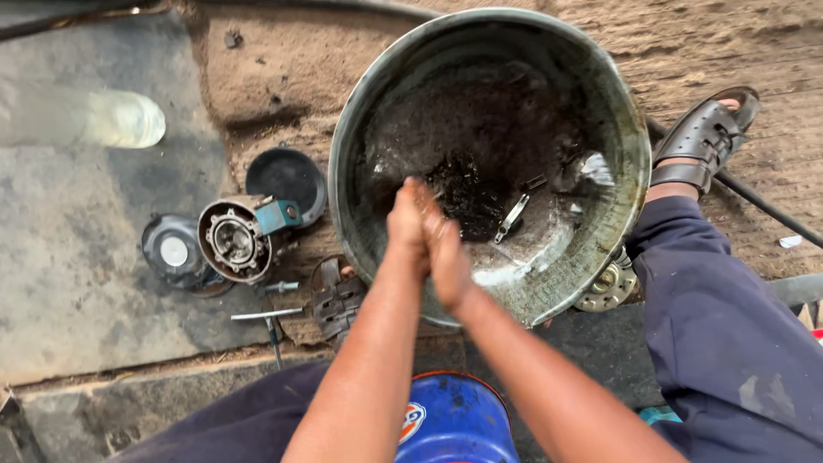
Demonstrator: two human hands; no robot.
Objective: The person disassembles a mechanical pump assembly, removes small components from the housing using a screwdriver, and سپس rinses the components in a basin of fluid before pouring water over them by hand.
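My left hand point(405, 225) and my right hand point(447, 255) are pressed together, palm against palm, over the near side of a large dirty metal basin point(630, 129). Both hands look wet and grimy and hold no object. Dark oily liquid and sludge point(467, 189) lie at the basin's bottom, with a small shiny metal clamp-like part point(513, 216) just right of my fingertips.
Left of the basin lie a round motor housing with a blue part point(238, 238), a black cap point(287, 178), a round cover point(174, 251), a T-handle tool point(270, 319) and a clear plastic bottle point(94, 118). A blue can point(454, 420) stands between my knees. A sandalled foot point(705, 137) rests at right.
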